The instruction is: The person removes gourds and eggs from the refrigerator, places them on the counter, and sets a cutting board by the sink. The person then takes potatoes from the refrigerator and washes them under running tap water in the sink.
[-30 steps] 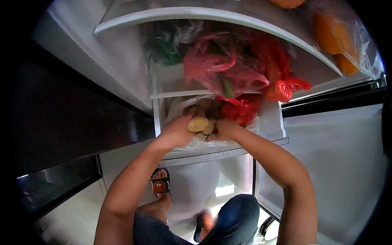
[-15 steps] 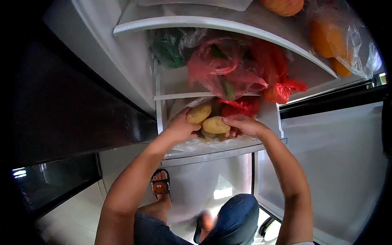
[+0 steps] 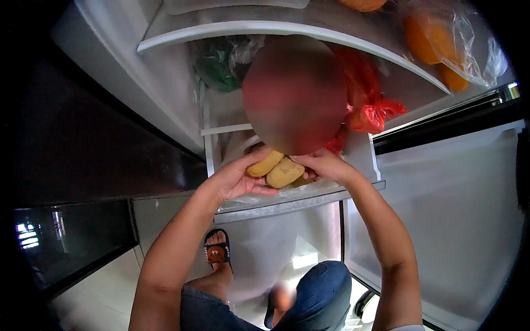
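Observation:
Two yellow-skinned potatoes are side by side over the front of an open fridge drawer [image 3: 281, 208]. My left hand [image 3: 234, 181] is closed around the left potato [image 3: 265, 164], thumb on top and the lower fingers stretched beneath both. With its thumb on the upper right end of the other potato [image 3: 285, 172], my right hand [image 3: 327, 166] grips it, its fingers curled at the side. Clear plastic and a darker yellowish item lie under the potatoes, partly hidden by my hands.
Behind my hands, a round blur covers part of the red plastic bags [image 3: 369, 116]. A green bag [image 3: 218, 69] sits at the drawer's back left. Above is a curved shelf edge [image 3: 287, 26] with orange fruit [image 3: 430, 41] in clear plastic. The fridge door [image 3: 441, 220] stands open at right.
The two potatoes have come closer together and tilted. My left hand's lower fingers have extended further under them, and my right hand has shifted slightly left. A round blur now covers the red bags.

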Action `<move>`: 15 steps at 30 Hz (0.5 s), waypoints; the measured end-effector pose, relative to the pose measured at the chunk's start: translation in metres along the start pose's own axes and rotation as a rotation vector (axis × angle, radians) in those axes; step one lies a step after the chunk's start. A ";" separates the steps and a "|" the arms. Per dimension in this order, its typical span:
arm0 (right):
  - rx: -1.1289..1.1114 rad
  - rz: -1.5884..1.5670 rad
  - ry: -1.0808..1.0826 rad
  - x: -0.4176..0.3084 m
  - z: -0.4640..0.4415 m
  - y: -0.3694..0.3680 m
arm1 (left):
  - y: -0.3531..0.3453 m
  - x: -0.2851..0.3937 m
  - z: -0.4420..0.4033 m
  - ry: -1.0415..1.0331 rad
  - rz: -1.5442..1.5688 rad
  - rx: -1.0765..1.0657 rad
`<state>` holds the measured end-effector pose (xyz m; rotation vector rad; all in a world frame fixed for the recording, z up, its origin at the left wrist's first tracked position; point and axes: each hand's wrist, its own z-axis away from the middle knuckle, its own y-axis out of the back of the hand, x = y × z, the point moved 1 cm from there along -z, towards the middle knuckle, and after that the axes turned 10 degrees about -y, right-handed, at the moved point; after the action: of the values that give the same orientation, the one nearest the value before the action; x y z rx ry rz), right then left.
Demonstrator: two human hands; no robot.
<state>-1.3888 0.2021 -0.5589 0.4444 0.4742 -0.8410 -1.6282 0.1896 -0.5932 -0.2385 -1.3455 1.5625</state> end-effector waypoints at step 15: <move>-0.167 0.979 -0.081 0.052 -0.033 0.005 | 0.015 -0.006 -0.007 -0.167 -0.132 0.336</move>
<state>-1.3622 0.1926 -0.6138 0.4193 0.1971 0.1262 -1.6291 0.1915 -0.6110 0.1881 -1.1740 1.6932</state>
